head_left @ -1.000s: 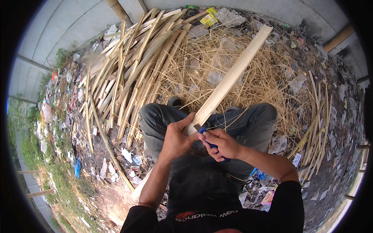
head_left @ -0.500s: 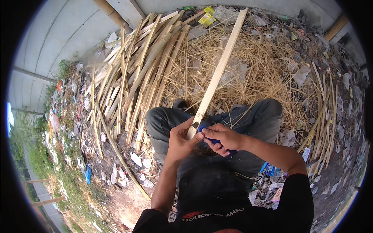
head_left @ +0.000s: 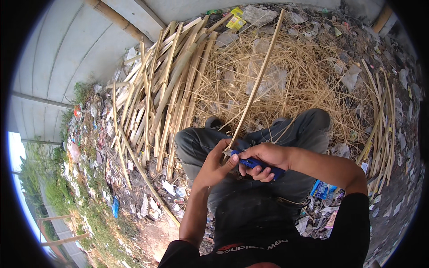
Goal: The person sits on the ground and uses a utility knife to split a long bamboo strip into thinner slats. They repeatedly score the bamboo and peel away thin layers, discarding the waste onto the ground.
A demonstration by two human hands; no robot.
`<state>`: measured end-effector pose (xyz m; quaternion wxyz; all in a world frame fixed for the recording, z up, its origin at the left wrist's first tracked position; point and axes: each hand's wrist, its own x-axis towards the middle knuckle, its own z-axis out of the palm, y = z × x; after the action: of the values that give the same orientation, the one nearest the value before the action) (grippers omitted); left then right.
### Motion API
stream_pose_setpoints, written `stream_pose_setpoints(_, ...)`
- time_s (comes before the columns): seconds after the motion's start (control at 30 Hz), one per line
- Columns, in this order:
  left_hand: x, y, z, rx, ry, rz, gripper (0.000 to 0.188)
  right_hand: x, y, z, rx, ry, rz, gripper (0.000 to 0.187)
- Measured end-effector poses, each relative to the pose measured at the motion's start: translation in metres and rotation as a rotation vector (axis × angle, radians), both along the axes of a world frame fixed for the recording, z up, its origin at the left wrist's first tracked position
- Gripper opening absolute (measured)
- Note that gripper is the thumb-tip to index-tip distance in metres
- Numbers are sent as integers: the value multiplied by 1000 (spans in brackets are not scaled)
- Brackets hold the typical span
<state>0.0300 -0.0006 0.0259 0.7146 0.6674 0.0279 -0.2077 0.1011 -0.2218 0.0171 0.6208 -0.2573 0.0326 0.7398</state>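
A long bamboo strip points away from me over the straw-like shavings, its narrow edge now facing up. My left hand is closed around its near end, with thumb and fingers pinching it. My right hand is wrapped round the blue handle of a knife. The knife's front end is against the strip, right beside my left thumb. Most of the blade is hidden by the fingers and the strip.
Many split bamboo strips are heaped at the far left. Thin shavings cover the ground ahead of my crossed legs. A bundle of thinner strips lies at the right. Litter is scattered around, and a pale wall stands behind.
The bamboo strip has been turned from its broad face to its narrow edge. Both hands remain at its near end, and the view has shifted slightly.
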Motion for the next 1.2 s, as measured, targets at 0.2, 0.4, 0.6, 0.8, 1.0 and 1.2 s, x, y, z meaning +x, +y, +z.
stream_pose_setpoints(0.2, 0, 9, -24, 68, -116, -45, 75, -9, -1, -13, 142, 288, -21, 47)
stream_pose_setpoints(0.4, -1, 9, -23, 108, -130, -35, 87, -16, -3, -14, 180, 246, -38, 39)
stream_pose_setpoints(0.6, -2, 10, -20, 109, -100, -48, 100, -35, 4, -1, 90, 93, -161, 38)
stream_pose_setpoints(0.8, -1, 8, -16, 102, -72, -62, 94, -52, 11, -10, 45, 17, -282, 40)
stream_pose_setpoints(1.0, -3, 9, -24, 57, -55, -24, 88, -57, 16, -9, 30, -35, -348, 40)
stream_pose_setpoints(1.2, -6, 10, -35, -2, -66, -8, 82, -65, 21, -7, -14, -77, -420, 43)
